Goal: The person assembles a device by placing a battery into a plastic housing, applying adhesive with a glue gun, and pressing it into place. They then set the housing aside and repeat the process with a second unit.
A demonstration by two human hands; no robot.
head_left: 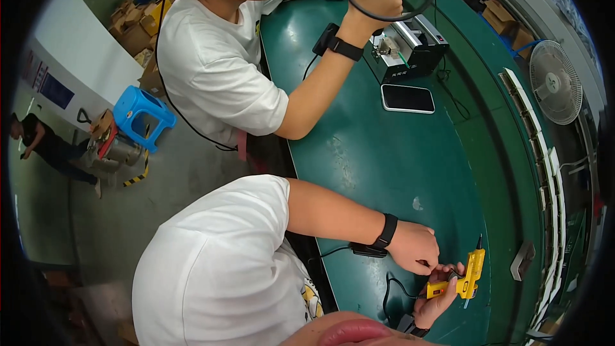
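Note:
My right hand (439, 298) is wrapped round the handle of a yellow hot glue gun (473, 275). The gun's dark nozzle points toward the far side of the bench, and a pale glue stick pokes out of its opposite end. Just beyond the handle, my left hand (415, 248) hovers with its fingers curled together; whatever is in them, if anything, is hidden. A black cord (388, 295) curves over the bench beside the gun. Black bands with small boxes sit on both wrists.
The green bench (359, 154) carries a phone (408, 98), a black machine (413, 54) and a small grey piece (523, 261). A co-worker (218, 57) in white grips a dark handle. A fan (555, 82) stands at right; a blue stool (142, 115) is on the floor.

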